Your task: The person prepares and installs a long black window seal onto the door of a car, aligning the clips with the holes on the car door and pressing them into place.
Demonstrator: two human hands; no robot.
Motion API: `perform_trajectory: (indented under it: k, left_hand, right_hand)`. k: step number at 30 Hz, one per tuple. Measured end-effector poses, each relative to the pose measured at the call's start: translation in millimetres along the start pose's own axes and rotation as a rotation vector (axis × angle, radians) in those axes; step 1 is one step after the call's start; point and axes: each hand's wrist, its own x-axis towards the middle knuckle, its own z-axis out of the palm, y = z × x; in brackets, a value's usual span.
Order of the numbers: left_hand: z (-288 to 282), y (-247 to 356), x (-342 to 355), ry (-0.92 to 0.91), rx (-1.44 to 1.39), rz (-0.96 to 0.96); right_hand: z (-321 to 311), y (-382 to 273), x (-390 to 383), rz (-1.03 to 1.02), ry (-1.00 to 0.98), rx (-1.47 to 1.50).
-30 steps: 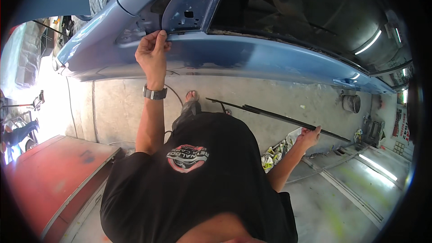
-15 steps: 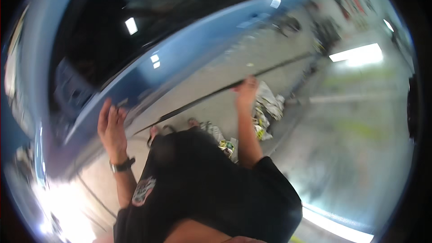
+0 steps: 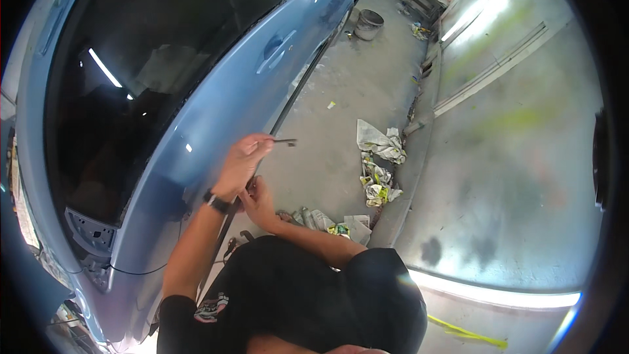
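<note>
Up close against a light-blue car door [image 3: 216, 111], a person's left hand [image 3: 241, 165], a dark watch [image 3: 217, 202] on its wrist, pinches the end of a thin black trim strip [image 3: 285, 141] between fingertips, the strip's tip jutting out to the right over the grey concrete floor [image 3: 341, 92]. Just below, the right hand [image 3: 259, 202] is curled with fingers closed near the lower run of the same strip along the door's bottom edge, though whether it truly grips it cannot be told; crumpled newspapers [image 3: 379, 164] lie on the floor nearby and a grey bucket [image 3: 369, 23] stands well apart
</note>
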Motion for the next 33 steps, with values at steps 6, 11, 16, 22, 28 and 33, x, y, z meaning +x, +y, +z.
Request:
perform_trajectory:
  k: [6, 11, 16, 22, 28, 33]
  left_hand:
    - [36.1, -27.7, 40.5, -0.067, 0.162, -0.145]
    - [67.4, -37.2, 49.3, -0.089, 0.091, -0.226]
    - [85.3, -43.1, 52.3, -0.013, 0.305, -0.036]
    - [95.1, -24.8, 38.0, 0.047, 0.096, -0.243]
    - [128.2, -23.0, 46.3, 0.026, 0.016, -0.27]
    - [152.0, -20.9, 56.2, 0.015, 0.071, -0.153]
  right_hand:
    - [-29.3, -4.8, -4.0, 0.141, -0.072, 0.124]
    - [-67.0, -7.6, 2.7, 0.298, -0.199, 0.072]
    - [-114.3, -13.8, 6.7, 0.188, -0.414, -0.113]
    - [-201.6, -34.1, 30.2, 0.25, -0.235, 0.052]
    - [-235.4, -82.5, 60.7, 0.072, -0.115, 0.304]
    - [-243.6, -77.8, 70.2, 0.112, -0.005, 0.517]
